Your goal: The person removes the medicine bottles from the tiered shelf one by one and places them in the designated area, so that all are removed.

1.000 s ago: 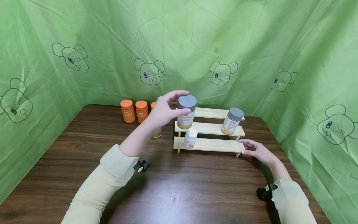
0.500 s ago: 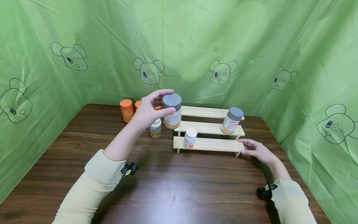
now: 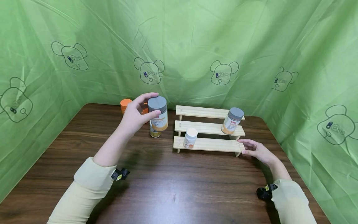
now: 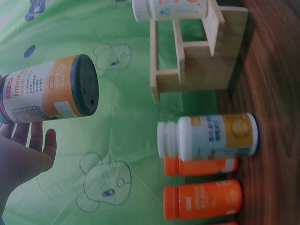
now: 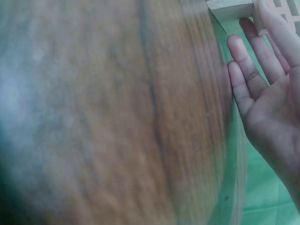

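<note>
In the head view my left hand [image 3: 133, 115] holds a grey-lidded supplement jar [image 3: 160, 120] in the air, left of the wooden three-step display rack [image 3: 215, 144]. Thumb and fingers go round the jar near its lid; its dark base shows in the left wrist view. At the rack's right end, my right hand [image 3: 258, 152] pinches the lowest step's corner between thumb and fingers. A second grey-lidded jar [image 3: 232, 121] stands on the middle step at right. On the lowest step, at left, is a small white bottle [image 3: 190, 138].
Behind the left hand, partly hidden, stand orange bottles [image 4: 206, 199] at the table's back left. A white-capped bottle with a yellow label [image 4: 218, 137] stands in front of them. Green curtain [image 3: 184, 40] encloses the dark wooden table [image 3: 179, 186] at back and sides.
My left hand has carried the grey-lidded jar leftward, from over the rack's left end to above the white-and-yellow bottle. The right hand and the rack have stayed put.
</note>
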A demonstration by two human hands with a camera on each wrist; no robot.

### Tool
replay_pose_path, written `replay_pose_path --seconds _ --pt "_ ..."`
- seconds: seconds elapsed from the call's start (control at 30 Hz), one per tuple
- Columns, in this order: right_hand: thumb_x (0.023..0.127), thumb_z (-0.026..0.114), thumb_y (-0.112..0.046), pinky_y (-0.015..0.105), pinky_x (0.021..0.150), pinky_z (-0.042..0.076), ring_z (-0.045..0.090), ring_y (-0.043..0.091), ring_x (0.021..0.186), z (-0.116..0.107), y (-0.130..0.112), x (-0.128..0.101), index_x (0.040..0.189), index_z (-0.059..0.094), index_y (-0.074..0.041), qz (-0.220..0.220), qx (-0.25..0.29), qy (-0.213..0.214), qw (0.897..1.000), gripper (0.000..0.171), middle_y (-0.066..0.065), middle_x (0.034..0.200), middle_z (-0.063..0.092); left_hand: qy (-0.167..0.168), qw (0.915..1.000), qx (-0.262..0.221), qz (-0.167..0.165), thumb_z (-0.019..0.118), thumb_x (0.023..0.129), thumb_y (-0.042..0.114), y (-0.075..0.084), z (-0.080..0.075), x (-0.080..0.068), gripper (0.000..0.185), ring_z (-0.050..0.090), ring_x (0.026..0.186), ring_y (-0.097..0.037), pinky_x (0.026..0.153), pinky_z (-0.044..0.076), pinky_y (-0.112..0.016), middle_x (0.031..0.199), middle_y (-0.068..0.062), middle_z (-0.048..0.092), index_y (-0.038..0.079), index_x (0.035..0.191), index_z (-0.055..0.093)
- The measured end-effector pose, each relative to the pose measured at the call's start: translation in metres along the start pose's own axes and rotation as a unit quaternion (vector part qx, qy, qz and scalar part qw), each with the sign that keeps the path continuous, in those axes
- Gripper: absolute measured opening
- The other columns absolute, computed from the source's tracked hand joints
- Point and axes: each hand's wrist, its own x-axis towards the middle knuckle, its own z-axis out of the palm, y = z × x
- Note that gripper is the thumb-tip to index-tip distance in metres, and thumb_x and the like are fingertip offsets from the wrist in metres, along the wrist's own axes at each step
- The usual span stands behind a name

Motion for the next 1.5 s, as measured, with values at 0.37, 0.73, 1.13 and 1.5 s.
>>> replay_pose_path --seconds 0.37,0.73,1.13,1.5 --pt "0.089 0.065 -0.011 0.021 0.082 0.051 0.059 0.004 0.105 0.000 -0.001 0.000 0.137 0.045 -0.003 -0.002 0.004 -0.001 1.000 0.052 -0.008 0.120 0.061 0.024 0.9983 0.050 -0.015 0.075 0.081 0.018 -0.019 -0.025 -0.009 0.055 0.059 0.095 -0.017 0.068 0.054 -0.027 0.115 -0.001 0.059 0.021 0.131 0.054" --pt "0.089 0.065 -0.010 0.022 0.082 0.051 0.060 0.005 0.104 0.001 0.000 0.000 0.137 0.045 -0.002 -0.001 0.009 -0.002 1.000 0.052 -0.008 0.118 0.062 0.040 0.9930 0.105 -0.037 0.075 0.081 0.014 -0.034 -0.038 -0.018 0.056 0.059 0.093 -0.012 0.072 0.049 -0.019 0.115 -0.004 0.059 0.013 0.132 0.053" --pt "0.089 0.064 -0.009 0.022 0.082 0.051 0.060 0.005 0.104 -0.001 0.002 0.001 0.137 0.044 -0.001 -0.006 0.010 -0.005 1.000 0.052 -0.008 0.118 0.062 0.045 0.9867 0.116 -0.104 0.077 0.080 0.024 -0.079 -0.058 -0.015 0.061 0.054 0.103 -0.018 0.075 0.049 -0.019 0.124 -0.005 0.057 0.017 0.135 0.051" --pt "0.089 0.065 -0.011 0.022 0.082 0.051 0.060 0.006 0.104 0.001 0.001 0.001 0.136 0.045 -0.002 0.000 0.009 -0.001 1.000 0.052 -0.007 0.116 0.063 0.011 0.9798 0.131 -0.151 0.077 0.078 0.033 -0.106 -0.068 -0.008 0.065 0.049 0.111 -0.021 0.087 0.044 -0.035 0.133 -0.005 0.053 0.022 0.136 0.049"
